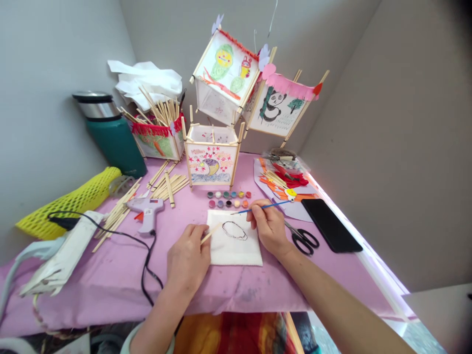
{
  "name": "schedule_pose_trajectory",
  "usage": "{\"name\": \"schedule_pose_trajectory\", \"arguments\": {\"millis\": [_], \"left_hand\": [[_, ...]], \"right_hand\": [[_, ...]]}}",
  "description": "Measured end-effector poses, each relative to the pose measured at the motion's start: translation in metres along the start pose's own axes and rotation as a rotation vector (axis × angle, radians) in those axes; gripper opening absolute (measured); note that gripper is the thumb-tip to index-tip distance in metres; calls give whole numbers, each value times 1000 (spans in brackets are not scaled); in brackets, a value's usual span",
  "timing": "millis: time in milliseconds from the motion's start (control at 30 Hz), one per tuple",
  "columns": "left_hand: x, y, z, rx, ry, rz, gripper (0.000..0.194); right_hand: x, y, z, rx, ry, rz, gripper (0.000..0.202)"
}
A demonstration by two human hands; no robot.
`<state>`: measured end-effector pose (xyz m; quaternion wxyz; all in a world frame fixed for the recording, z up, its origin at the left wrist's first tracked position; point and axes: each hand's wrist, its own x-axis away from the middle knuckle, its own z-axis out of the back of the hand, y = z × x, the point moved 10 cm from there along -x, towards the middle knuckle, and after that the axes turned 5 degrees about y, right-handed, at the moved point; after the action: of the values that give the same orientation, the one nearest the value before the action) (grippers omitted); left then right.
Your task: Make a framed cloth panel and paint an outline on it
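My right hand [269,228] pinches a thin blue paintbrush [275,204] over the upper right of a white square sheet [236,250]. The brush tip points left, near the sheet's top edge. A dark, dotted oval outline [235,231] is drawn on the sheet. My left hand [189,255] rests at the sheet's left edge, its fingers closed on a thin pale wooden stick [211,233] that slants over the paper. Just beyond the sheet lie two rows of small paint pots [228,203] in several colours.
Black-handled scissors [304,241] and a phone [331,224] lie to the right. On the left are a glue gun [147,211] with its cord, loose wooden sticks [169,187], a power strip [62,255] and a green bottle [114,137]. Decorated stick-framed lanterns [212,164] stand and hang behind.
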<state>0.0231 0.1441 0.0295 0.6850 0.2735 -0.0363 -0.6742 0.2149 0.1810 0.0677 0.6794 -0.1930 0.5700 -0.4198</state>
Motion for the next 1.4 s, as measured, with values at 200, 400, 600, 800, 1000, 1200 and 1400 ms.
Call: {"name": "schedule_pose_trajectory", "arguments": {"millis": [200, 400, 600, 800, 1000, 1200, 1400], "left_hand": [[1, 1, 3, -51, 5, 10, 23], [0, -2, 7, 50, 39, 14, 25], [0, -6, 10, 141, 78, 32, 29], [-4, -10, 15, 249, 140, 36, 30], [-44, -12, 53, 368, 300, 33, 35], [-121, -9, 109, 332, 562, 73, 40], [-175, 2, 108, 254, 559, 70, 35]], "right_hand": [[-2, 24, 11, -199, 112, -166, 22], [8, 30, 23, -252, 165, -244, 29], [26, 36, 30, -215, 177, -341, 33], [28, 55, 34, -276, 234, -490, 41], [25, 63, 35, -359, 271, -528, 40], [26, 63, 32, -376, 260, -554, 39], [26, 63, 30, -370, 247, -567, 38]]}}
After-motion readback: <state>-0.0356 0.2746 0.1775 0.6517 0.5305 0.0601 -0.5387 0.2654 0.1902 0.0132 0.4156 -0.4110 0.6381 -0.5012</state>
